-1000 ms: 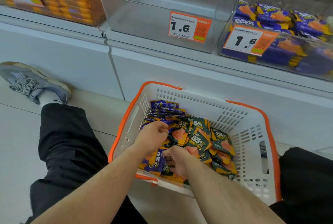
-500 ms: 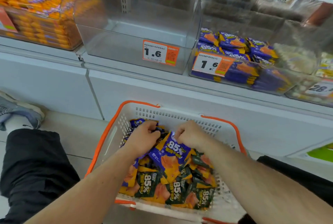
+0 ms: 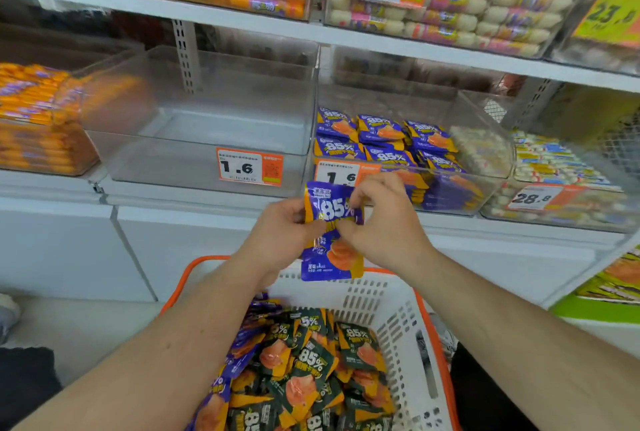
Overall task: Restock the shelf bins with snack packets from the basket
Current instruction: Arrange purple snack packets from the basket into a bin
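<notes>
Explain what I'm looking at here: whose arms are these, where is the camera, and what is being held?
No machine: a person's bare arms, filmed by a camera on their head looking forward and down. Left hand and right hand both pinch a purple packet marked 85%, raised above a white basket with an orange rim, full of purple and green packets. Behind are clear shelf bins: an empty bin priced 1.6, and a bin of matching purple packets right of it.

You're in a shop: clear shelf bins (image 3: 207, 139) of packaged snacks carry orange price tags (image 3: 249, 166), with a stocking basket (image 3: 391, 313) just below them.
</notes>
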A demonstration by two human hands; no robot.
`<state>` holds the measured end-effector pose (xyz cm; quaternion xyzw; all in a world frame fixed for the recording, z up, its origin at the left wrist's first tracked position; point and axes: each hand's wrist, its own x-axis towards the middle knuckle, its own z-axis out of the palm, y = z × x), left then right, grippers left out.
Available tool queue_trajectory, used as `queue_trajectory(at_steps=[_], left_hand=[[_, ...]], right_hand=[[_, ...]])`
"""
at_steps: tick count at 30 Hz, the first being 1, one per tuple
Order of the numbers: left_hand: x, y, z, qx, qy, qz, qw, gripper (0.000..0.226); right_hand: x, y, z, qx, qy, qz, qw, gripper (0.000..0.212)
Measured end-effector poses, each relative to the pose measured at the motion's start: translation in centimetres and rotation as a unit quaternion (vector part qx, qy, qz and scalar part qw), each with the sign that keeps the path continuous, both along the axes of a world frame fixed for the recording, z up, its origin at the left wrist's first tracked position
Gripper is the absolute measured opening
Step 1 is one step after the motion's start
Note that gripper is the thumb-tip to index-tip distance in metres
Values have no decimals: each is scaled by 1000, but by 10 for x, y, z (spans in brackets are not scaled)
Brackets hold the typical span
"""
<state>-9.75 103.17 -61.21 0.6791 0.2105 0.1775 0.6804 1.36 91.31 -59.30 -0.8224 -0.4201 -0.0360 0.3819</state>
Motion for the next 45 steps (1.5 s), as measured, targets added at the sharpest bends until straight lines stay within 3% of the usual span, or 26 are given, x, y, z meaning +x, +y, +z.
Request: queue_trajectory(at_steps=[4, 6, 8, 10, 11, 12, 13, 14, 15, 18, 21, 26, 30, 36, 42, 45], left_hand=[[30, -7, 41, -33, -60, 17, 997, 25], [44, -12, 56, -23, -61, 9, 998, 24], [56, -14, 65, -4, -65, 10, 998, 18], [66, -10, 69, 82, -74, 34, 993, 33], [71, -4, 65, 208, -67, 53, 975, 41], [76, 5, 57, 357, -44, 71, 930, 43], [79, 13, 45, 493, 15, 96, 865, 42], [81, 22, 31, 578, 72, 124, 803, 41], [82, 30, 17, 617, 108, 141, 767, 43], [83, 40, -11, 633, 179, 137, 741, 62], [87, 39, -12, 660, 175, 186, 706, 57], [89, 43, -23, 691, 138, 224, 673, 60], [90, 44, -24, 691, 128, 221, 676, 62], [89, 46, -24, 692, 138, 211, 677, 67], [88, 44, -21, 694, 174, 203, 668, 68], [84, 41, -16, 684, 195, 174, 681, 70]], right_hand=[[-6, -4, 6, 48, 24, -9, 999, 54], [2, 2, 13, 75, 27, -44, 996, 56], [15, 6, 22, 94, 19, -68, 993, 54], [32, 9, 34, 100, 6, -88, 991, 49], [43, 11, 43, 101, 4, -103, 990, 45], [55, 13, 51, 99, 6, -118, 988, 42], [67, 15, 59, 93, 11, -130, 987, 41], [81, 18, 66, 78, 18, -139, 987, 41], [94, 23, 70, 56, 25, -147, 987, 42], [129, 39, 71, -30, 43, -164, 985, 54], [145, 53, 57, -113, 28, -183, 976, 60], [154, 61, 36, -215, 42, -172, 960, 35], [154, 62, 37, -294, 72, -146, 942, 32], [151, 63, 35, -306, 68, -170, 934, 53], [144, 60, 39, -285, 59, -189, 938, 26], [142, 58, 40, -261, 40, -203, 943, 19]])
